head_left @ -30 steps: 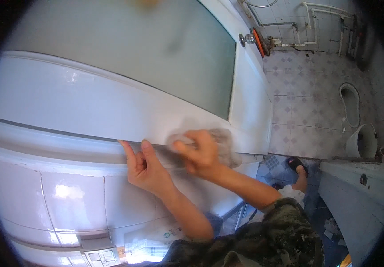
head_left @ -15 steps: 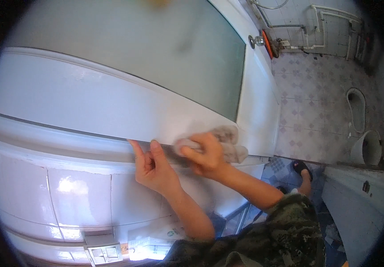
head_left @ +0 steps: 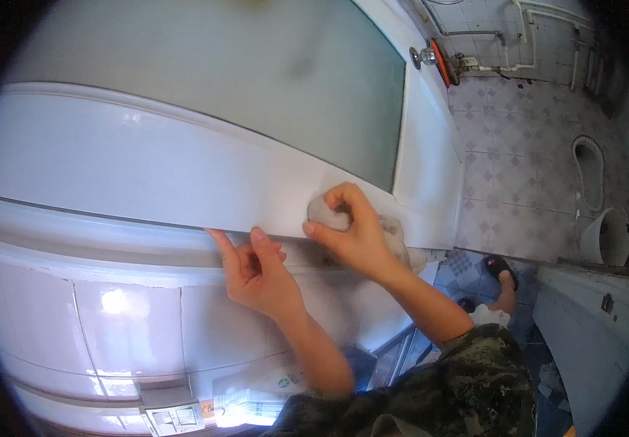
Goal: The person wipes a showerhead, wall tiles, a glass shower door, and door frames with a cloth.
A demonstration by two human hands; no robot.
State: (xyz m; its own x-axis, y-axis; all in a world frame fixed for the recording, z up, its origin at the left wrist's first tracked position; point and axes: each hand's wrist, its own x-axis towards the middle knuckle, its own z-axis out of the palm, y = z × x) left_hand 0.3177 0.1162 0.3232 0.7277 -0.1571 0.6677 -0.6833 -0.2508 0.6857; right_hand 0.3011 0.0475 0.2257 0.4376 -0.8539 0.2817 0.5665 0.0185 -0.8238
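Hands: two, both mine, both at the long lower edge of one white, smooth-faced panel door [head_left: 176, 175].
Cloth: one, a crumpled, grey-white soft fabric rag [head_left: 327, 213], near the centre of my view.
Glass: one frosted, grey-green pane [head_left: 234, 95] set in the door, toward 11 o'clock.
Knob: one round, shiny metal doorknob [head_left: 424, 57], at 1 o'clock.
Squat toilet: one long, oval, white basin [head_left: 589, 171] in the floor, just short of 3 o'clock.
Bucket: one round, white container [head_left: 591, 240], at 3 o'clock.
Switch plate: one white, rectangular wall plate [head_left: 174, 420], toward 7 o'clock.
Rag's look: bunched and rounded where it pokes out between my thumb and index finger; a looser, folded part, blotched brownish, trails out behind my hand toward 4 o'clock.
Rag's place: against the door's white face by its lower edge, between 1 and 2 o'clock from my left hand.
Right grip: my bare right hand [head_left: 362, 237] is closed around the rag, thumb and index finger curved about its lump.
Left grip: my bare left hand [head_left: 260, 275] has thumb and index finger apart, their tips at the door's edge, the other fingers curled; whether they pinch that edge, I cannot tell.
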